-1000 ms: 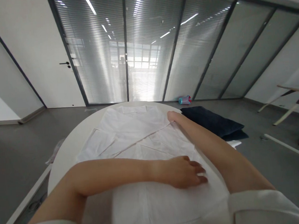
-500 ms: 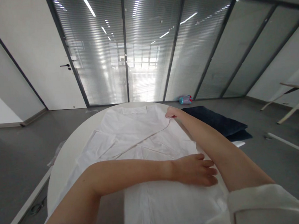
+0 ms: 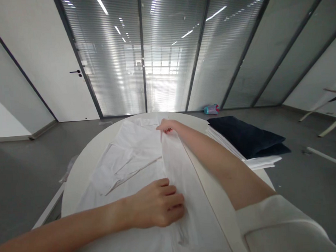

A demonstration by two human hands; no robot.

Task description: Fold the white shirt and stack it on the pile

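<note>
From afar I saw the right hand (image 3: 167, 126) swing inward, pinching the shirt (image 3: 137, 143); the left hand (image 3: 158, 202) curled on top, hold unclear; one side lay folded over.

One white shirt (image 3: 137, 141) — thin, plain fabric — lies spread on a round white table (image 3: 83, 168), collar (image 3: 149, 122) toward the far rim. The right-hand panel (image 3: 189, 178) is turned inward, forming a long lengthwise strip over the body. On the left, a sleeve (image 3: 117, 164) lies angled across the fabric — lightly creased, its edge running diagonally.
</note>
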